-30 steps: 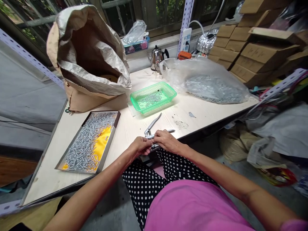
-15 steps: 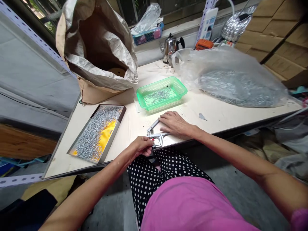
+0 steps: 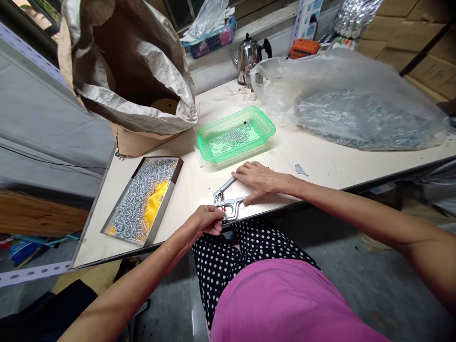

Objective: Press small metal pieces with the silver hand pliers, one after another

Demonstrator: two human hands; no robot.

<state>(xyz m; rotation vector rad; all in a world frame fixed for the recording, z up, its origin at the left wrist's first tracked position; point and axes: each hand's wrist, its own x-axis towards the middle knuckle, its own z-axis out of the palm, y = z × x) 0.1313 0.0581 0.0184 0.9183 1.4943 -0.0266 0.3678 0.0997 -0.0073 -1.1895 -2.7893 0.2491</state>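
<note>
A metal hand press tool [image 3: 228, 202] with a long lever stands at the near edge of the pale table [image 3: 320, 164]. My right hand [image 3: 257, 179] lies flat over its lever and handle, pressing down. My left hand [image 3: 205, 222] pinches at the tool's jaw by the table edge; whether it holds a small part I cannot tell. A green plastic basket [image 3: 265, 124] with small metal pieces sits just beyond the tool. To the left lies a metal tray [image 3: 176, 173] with several silver pieces over a yellow lining.
A big crumpled paper sack [image 3: 124, 71] stands at the back left. A clear plastic bag [image 3: 356, 109] of metal parts covers the right of the table. A steel kettle [image 3: 247, 57] and a blue basket [image 3: 210, 42] are by the window. Cardboard boxes [image 3: 420, 42] are stacked at right.
My right hand left the tool's jaw, where both hands met, and moved onto the lever. My left hand stayed at the jaw. The view tilted down and closer.
</note>
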